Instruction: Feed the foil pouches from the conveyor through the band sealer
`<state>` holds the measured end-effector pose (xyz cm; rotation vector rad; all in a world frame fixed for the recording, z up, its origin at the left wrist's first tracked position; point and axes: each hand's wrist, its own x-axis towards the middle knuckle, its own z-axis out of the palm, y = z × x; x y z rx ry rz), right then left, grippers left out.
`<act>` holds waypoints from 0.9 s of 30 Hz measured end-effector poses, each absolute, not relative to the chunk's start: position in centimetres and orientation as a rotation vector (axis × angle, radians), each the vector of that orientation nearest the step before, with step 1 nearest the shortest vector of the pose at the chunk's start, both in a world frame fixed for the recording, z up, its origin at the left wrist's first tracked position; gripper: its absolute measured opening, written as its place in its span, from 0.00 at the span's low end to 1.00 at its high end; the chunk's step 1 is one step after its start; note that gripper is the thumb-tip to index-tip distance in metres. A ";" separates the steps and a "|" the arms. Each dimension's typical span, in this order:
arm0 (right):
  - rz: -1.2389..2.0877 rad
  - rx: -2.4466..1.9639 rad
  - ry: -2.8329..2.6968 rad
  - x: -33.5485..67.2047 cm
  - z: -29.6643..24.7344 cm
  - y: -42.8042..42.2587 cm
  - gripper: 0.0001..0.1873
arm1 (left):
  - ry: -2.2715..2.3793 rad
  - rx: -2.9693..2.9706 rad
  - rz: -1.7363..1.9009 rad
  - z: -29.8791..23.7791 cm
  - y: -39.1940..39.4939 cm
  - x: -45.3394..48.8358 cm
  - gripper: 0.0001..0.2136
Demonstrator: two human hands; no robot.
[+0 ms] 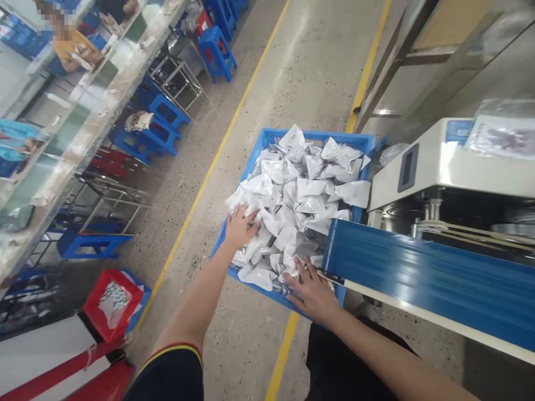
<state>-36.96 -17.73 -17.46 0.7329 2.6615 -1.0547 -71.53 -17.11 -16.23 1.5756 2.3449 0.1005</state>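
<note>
A blue plastic crate [267, 137] stands on the floor, heaped with several white sealed pouches [301, 195]. My left hand [240, 225] lies flat on the pouches at the crate's left edge, fingers stretched out. My right hand [311, 289] rests on the pouches at the crate's near edge, fingers spread and pressing down, right beside the end of a blue conveyor belt [418, 273]. Neither hand visibly grips a pouch.
A cream sealing machine [443, 161] sits over the belt at right, with a clear bag [501, 131] on top. Yellow floor lines [217, 156] run past the crate. Blue stools [215, 50] and a workbench [83, 128] line the left; a red crate [112, 303] sits near left. Another person [69, 42] sits far left.
</note>
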 end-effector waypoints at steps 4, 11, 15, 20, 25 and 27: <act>-1.082 0.720 2.635 -38.5 -17.8 -16.9 0.34 | 2.708 1.240 0.118 -16.4 -22.0 -69.2 0.23; -1.463 0.265 2.749 -35.4 -13.0 -17.2 0.40 | 2.676 1.152 -0.025 -11.8 -19.7 -68.8 0.27; -1.690 0.507 2.660 -27.2 -9.7 -16.7 0.31 | 2.856 1.272 0.548 -7.0 -16.2 -65.9 0.29; -1.712 1.616 2.503 -14.8 -7.0 -14.7 0.23 | 2.155 1.504 1.446 -2.3 -6.9 -49.6 0.28; -1.680 2.740 1.929 -0.4 -7.6 -19.3 0.22 | 1.399 1.611 1.085 -2.2 -1.9 -25.7 0.26; -1.612 3.038 1.657 4.3 -8.6 -22.5 0.21 | 1.219 1.613 0.838 -3.8 -1.5 -17.1 0.27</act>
